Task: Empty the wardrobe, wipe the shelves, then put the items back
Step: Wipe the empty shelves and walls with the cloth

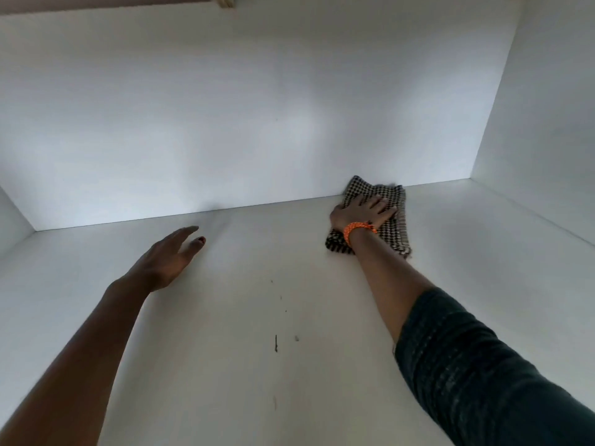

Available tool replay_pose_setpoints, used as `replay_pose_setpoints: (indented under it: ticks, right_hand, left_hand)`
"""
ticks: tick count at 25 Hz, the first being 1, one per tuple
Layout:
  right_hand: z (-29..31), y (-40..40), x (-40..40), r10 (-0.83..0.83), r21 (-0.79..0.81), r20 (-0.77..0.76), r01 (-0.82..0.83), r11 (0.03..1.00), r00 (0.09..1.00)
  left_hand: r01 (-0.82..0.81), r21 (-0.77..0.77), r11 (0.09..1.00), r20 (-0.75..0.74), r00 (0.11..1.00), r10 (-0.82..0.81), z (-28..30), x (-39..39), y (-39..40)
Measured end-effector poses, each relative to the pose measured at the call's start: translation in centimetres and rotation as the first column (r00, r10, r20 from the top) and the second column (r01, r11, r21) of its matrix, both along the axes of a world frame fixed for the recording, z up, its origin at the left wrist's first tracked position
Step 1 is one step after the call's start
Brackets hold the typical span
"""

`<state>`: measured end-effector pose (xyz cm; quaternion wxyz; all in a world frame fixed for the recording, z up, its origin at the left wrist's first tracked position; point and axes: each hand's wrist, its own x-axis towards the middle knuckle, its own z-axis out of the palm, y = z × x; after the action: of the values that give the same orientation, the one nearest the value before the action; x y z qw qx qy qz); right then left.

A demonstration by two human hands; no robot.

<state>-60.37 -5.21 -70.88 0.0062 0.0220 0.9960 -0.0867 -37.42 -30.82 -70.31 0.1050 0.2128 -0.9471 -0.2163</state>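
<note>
Fingers of the left hand (167, 260) are lying straight and relaxed, holding nothing, probably bracing on the white wardrobe shelf (225, 317); the right hand (362, 212) is pressing flat the black-and-white checked cloth (394, 226) into the back edge, wiping.

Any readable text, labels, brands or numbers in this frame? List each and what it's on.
None. No text shows on the checked cloth, the orange wristband, the dark sleeve, or the white shelf and back panel. The dark marks on the shelf are specks and scuffs, not writing.
</note>
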Motion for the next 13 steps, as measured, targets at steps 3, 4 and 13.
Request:
replay_pose_setpoints:
  ticks: [3,4,13]
  right_hand:
    - [0.0,-12.6,7.7,0.289,-0.041,-0.022,-0.289,0.956,0.957]
    - [-0.1,-15.8,10.5,0.406,-0.05,-0.019,-0.407,0.912,0.913]
    - [-0.2,-8.2,4.1,0.128,-0.072,0.005,-0.127,0.989,0.992]
  left_hand:
    - [-0.07,0.023,0.997,-0.064,0.995,0.071,-1.4,1.7,-1.9]
    - [-0.065,0.045,0.997,-0.092,0.993,0.069,-1.5,1.8,-1.8]
    - [-0.12,0.134,0.984,-0.152,0.978,0.14,-0.8,2.2,-1.5]
